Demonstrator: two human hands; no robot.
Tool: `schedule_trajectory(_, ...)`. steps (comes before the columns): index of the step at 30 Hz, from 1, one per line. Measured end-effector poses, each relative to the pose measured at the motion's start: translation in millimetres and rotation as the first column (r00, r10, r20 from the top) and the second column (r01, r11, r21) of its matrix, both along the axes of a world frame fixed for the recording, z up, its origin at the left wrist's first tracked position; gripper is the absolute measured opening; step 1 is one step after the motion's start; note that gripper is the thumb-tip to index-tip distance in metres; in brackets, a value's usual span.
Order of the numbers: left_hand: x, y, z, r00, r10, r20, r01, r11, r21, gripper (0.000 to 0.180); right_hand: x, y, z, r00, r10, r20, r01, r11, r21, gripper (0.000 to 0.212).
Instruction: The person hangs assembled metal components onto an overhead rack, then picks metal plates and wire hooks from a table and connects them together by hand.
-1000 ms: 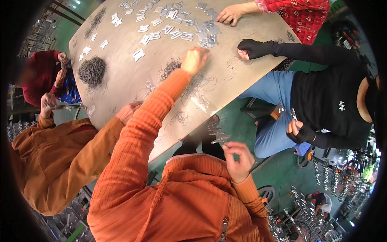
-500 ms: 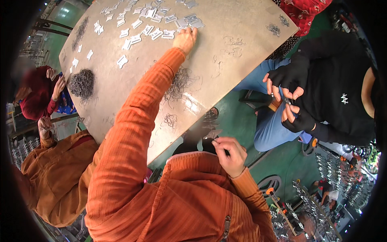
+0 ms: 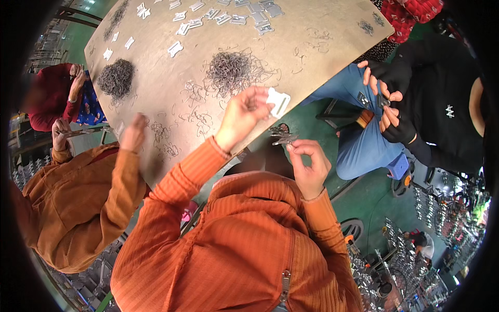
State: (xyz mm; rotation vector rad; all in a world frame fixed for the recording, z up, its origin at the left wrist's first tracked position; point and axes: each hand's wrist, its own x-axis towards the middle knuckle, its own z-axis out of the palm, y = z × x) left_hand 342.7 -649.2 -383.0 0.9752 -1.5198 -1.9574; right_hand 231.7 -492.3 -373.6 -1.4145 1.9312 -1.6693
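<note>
In an orange jacket (image 3: 244, 234), the person keeps the two hands well apart. The right hand (image 3: 312, 166), near and to the right, pinches a cluster of thin grey pieces (image 3: 285, 137) between thumb and fingertips, beyond the table's edge and above the green floor (image 3: 332, 208). A little farther off and to the left, the left hand (image 3: 241, 118) grips a white plate (image 3: 279, 102) by its left side, the plate tilted up by the table's near right edge. On the table (image 3: 291, 62), loose wires lie scattered left of this hand, and a tangled wire heap (image 3: 228, 73) sits just beyond it; a second, tighter heap (image 3: 115, 79) stands to the left. More plates (image 3: 223, 18) spread over the far part, some overlapping at the right of the group. To the left, a worker in brown (image 3: 83, 203) has one blurred hand (image 3: 134, 134) at the table's edge; whether it holds anything, I cannot tell. Beyond, a worker in maroon (image 3: 49, 99) sits by the left edge. To the right, a worker in black (image 3: 442, 114) brings both gloved hands together on a small dark piece (image 3: 383, 100). Far right shows a red patterned sleeve (image 3: 410, 21).
</note>
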Motion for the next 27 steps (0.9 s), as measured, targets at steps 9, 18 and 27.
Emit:
schedule_trajectory(9,31,49,34,0.992,0.087,-0.096,-0.088,0.996,-0.001,0.026,26,2,6,1.0,0.013,-0.007,-0.013,1.0,-0.008,0.02)
schedule_trajectory(18,55,72,37,0.999,0.0,-0.052,-0.015,0.957,-0.291,0.022,36,18,-1,0.995,0.096,-0.014,-0.096,0.994,0.046,0.018)
schedule_trajectory(27,82,88,29,1.0,-0.02,0.013,0.024,0.897,-0.441,0.017,2,-63,-57,0.955,0.272,0.117,-0.295,0.897,0.329,0.007)
